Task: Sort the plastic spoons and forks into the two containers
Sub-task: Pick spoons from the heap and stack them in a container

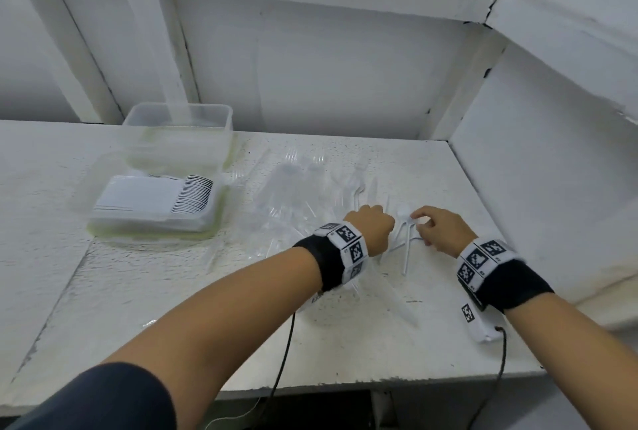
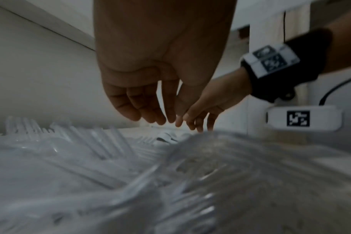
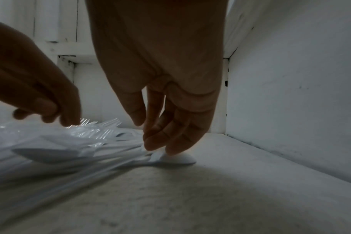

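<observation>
near tub (image 1: 152, 203): stacked spoons | far tub (image 1: 179, 133): contents unclear | right fingers (image 3: 156, 142) touching white spoon (image 3: 176, 158) | left hand (image 1: 371, 226) curled, hold unclear

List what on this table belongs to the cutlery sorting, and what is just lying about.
Part of the job:
- nearer container, a neat stack of cutlery in it
- farther container
- loose pile of clear forks and spoons
- white spoons under the right hand
- left hand beside them

Lying about:
- white tagged device with its black cable

Left hand (image 1: 371, 226) fingers curled downward, right hand (image 1: 440, 230) fingertips lowered
</observation>
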